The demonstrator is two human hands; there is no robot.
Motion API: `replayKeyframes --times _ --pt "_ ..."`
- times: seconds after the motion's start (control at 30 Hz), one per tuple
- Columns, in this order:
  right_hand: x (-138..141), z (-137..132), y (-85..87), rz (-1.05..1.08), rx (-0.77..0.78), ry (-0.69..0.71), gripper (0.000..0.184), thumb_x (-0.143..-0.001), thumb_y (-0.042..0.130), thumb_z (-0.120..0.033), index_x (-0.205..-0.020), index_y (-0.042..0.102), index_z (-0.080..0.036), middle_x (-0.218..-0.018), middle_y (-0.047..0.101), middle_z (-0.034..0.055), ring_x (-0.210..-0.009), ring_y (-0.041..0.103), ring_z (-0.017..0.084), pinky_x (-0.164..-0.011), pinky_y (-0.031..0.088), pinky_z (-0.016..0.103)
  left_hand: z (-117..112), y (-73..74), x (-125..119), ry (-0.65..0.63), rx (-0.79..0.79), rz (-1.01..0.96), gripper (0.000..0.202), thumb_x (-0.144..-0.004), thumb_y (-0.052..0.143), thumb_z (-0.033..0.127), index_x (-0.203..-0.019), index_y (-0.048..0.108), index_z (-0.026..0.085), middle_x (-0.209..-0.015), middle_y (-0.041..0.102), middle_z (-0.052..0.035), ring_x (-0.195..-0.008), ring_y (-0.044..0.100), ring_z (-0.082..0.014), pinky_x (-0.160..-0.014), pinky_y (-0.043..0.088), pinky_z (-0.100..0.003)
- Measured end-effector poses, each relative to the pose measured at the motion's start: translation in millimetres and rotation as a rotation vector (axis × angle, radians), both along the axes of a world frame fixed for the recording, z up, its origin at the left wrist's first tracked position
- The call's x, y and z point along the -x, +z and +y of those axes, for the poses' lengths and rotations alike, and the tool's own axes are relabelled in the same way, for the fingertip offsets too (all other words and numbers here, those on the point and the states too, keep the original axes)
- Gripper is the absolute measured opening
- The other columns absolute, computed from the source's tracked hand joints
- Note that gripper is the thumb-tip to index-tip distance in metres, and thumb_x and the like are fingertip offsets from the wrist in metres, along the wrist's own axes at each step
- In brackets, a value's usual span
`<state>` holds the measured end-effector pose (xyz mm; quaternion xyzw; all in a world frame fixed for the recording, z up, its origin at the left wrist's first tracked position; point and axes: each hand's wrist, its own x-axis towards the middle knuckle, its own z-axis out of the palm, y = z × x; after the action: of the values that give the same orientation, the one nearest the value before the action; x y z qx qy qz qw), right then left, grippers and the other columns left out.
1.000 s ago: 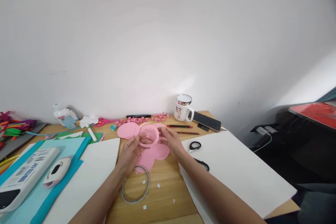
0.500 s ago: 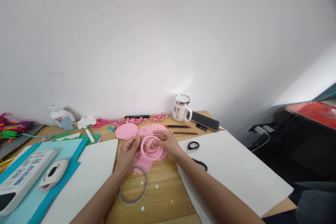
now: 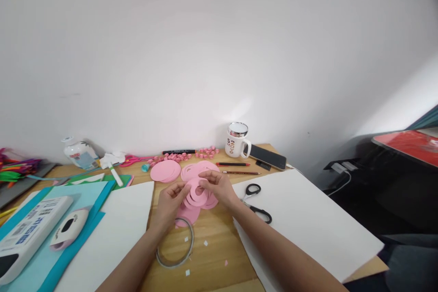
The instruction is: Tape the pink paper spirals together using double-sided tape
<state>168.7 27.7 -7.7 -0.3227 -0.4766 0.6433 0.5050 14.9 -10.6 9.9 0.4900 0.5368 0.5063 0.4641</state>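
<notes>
Between my two hands is a pink paper ring [image 3: 197,199] with a round hole, held up over other pink paper cut-outs. My left hand [image 3: 171,201] pinches its left edge with thumb and fingers. On the upper right, my right hand [image 3: 221,188] grips the same ring, thumb near the hole. Behind it lie more pink paper rings [image 3: 207,165] and a stack of pink paper circles [image 3: 164,171]. Below my left hand, a roll of tape [image 3: 174,264] lies on the wooden table [image 3: 212,262].
Black-handled scissors [image 3: 252,200] rest on white paper [image 3: 308,219] at right. A mug [image 3: 236,142], phone [image 3: 268,157] and pencils [image 3: 241,173] stand or lie behind. Pink curled pieces [image 3: 167,159] line the wall. At left are a hole punch-like tool [image 3: 70,229] and blue sheets [image 3: 85,194].
The thin wide-open ring in my hands has given way to a broader ring with a smaller hole. My left hand has shifted slightly right.
</notes>
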Motion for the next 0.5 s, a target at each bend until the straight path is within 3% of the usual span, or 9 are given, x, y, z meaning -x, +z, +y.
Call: replayKeyframes --times 0.2,0.33,0.5 --pt "1.7 -4.5 -0.9 -0.097 -0.015 0.037 0.041 -0.052 0.076 -0.036 -0.083 0.061 -0.015 -0.066 0.068 0.0027 -0.058 0.064 0.017 -0.057 0.049 0.028 -0.8 2.4 -2.1 0.009 -0.029 0.014 0.033 -0.065 0.067 0.037 -0.088 0.069 0.014 -0.081 0.071 -0.0068 -0.068 0.062 -0.0185 -0.060 0.049 -0.026" --pt "5.0 -7.1 -2.4 -0.155 -0.054 0.054 0.036 -0.055 0.074 -0.039 -0.079 0.063 -0.013 -0.069 0.068 0.0045 -0.063 0.064 0.017 -0.062 0.050 0.030 -0.1 -2.7 0.1 0.047 -0.036 0.072 0.031 -0.065 0.066 0.038 -0.084 0.070 0.013 -0.080 0.070 -0.0077 -0.070 0.062 -0.0203 -0.058 0.048 -0.026" --pt "5.1 -3.1 -2.5 -0.093 -0.034 0.050 0.033 -0.060 0.070 -0.041 -0.080 0.066 -0.015 -0.076 0.068 0.0039 -0.070 0.062 0.016 -0.069 0.050 0.031 0.8 -6.3 2.0 0.113 -0.020 -0.024 0.032 -0.065 0.066 0.039 -0.084 0.067 0.013 -0.080 0.070 -0.0067 -0.071 0.062 -0.0193 -0.056 0.047 -0.024"
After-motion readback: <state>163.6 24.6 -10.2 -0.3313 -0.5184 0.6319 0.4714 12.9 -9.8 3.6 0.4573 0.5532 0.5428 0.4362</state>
